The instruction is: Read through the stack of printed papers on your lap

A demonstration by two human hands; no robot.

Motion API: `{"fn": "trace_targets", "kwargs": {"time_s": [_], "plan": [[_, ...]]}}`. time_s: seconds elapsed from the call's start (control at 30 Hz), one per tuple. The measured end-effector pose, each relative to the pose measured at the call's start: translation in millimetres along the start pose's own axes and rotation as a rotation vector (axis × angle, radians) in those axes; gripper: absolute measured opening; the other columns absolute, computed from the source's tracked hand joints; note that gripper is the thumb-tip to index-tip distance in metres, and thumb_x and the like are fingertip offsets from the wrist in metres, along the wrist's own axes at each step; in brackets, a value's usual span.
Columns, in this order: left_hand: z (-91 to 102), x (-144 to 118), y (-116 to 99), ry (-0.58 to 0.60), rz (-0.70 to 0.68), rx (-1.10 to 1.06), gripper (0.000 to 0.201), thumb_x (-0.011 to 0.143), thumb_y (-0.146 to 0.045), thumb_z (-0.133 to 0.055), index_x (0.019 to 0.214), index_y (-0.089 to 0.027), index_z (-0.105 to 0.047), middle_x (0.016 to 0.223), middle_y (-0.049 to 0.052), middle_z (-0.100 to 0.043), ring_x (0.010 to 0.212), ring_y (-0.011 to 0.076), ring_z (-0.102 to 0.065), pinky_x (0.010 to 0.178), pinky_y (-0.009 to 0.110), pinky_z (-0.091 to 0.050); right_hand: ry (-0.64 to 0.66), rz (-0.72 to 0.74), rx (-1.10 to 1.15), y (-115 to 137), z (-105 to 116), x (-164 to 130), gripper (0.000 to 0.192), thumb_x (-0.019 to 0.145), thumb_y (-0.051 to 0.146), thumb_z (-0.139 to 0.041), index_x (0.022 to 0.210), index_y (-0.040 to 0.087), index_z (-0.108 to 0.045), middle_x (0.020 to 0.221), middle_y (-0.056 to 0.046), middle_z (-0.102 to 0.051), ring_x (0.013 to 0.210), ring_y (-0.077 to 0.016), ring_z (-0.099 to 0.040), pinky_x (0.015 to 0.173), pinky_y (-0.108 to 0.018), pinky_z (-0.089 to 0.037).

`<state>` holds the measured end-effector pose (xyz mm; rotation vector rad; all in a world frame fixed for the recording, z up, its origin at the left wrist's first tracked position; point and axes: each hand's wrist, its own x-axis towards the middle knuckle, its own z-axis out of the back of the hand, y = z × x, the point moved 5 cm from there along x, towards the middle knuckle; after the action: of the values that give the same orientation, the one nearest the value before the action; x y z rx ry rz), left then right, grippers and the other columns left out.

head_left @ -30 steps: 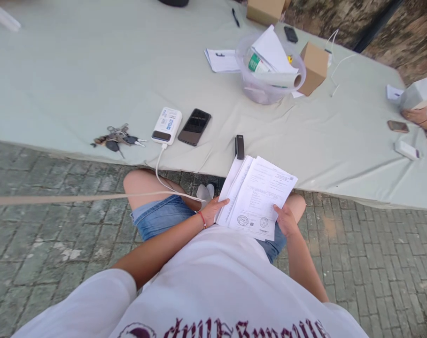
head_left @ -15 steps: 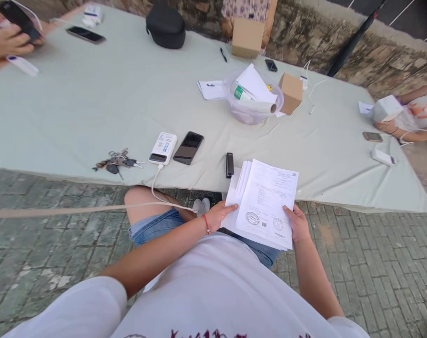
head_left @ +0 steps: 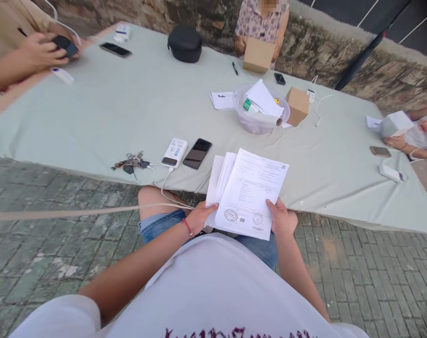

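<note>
Between my two hands is a fanned stack of printed papers [head_left: 252, 188], held above my lap at the table's near edge. The top sheet bears text, two round stamps and a small square code. My left hand [head_left: 201, 217] grips the lower left edge, thumb on top. On the right edge, my right hand [head_left: 281, 217] pinches the sheets the same way. Left of the papers lie a dark smartphone [head_left: 197, 153] and a white power bank [head_left: 174, 153] with a cable plugged in. A bunch of keys [head_left: 133, 164] rests farther left.
A clear plastic bowl [head_left: 238, 109] with papers and a roll stands mid-table, beside a brown cardboard box [head_left: 298, 107]. Farther back are a black case [head_left: 185, 44] and another box [head_left: 258, 55] before a person. Other people's hands are at the left and right ends. A cable crosses at left.
Both my hands have brought the papers left and slightly up in view. The black stapler-like object beside them is now hidden. My view has shifted, and the person at left has lowered a dark device.
</note>
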<state>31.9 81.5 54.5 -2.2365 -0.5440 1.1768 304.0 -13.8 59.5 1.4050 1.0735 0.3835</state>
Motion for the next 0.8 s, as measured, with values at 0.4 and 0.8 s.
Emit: {"fn": "trace_targets", "kwargs": {"time_s": [0.4, 0.8], "plan": [[43.5, 15.4, 43.2, -0.176, 0.121, -0.263, 0.05, 0.069, -0.032, -0.09, 0.11, -0.009, -0.072, 0.103, 0.019, -0.08, 0.091, 0.0351, -0.078, 0.08, 0.049, -0.064, 0.055, -0.129, -0.11, -47.5, -17.0, 1.7, 0.047, 0.076, 0.044, -0.083, 0.117, 0.027, -0.068, 0.129, -0.005, -0.074, 0.123, -0.0311, -0.067, 0.103, -0.051, -0.059], [31.9, 15.9, 46.4, -0.113, 0.108, -0.311, 0.063, 0.075, -0.047, -0.086, 0.126, -0.015, -0.065, 0.114, 0.019, -0.077, 0.102, 0.0354, -0.075, 0.085, 0.048, -0.063, -0.069, -0.14, -0.257, -49.1, 29.5, -4.3, 0.056, 0.074, 0.049, -0.082, 0.125, 0.027, -0.071, 0.127, -0.003, -0.075, 0.127, -0.033, -0.066, 0.108, -0.05, -0.056]]}}
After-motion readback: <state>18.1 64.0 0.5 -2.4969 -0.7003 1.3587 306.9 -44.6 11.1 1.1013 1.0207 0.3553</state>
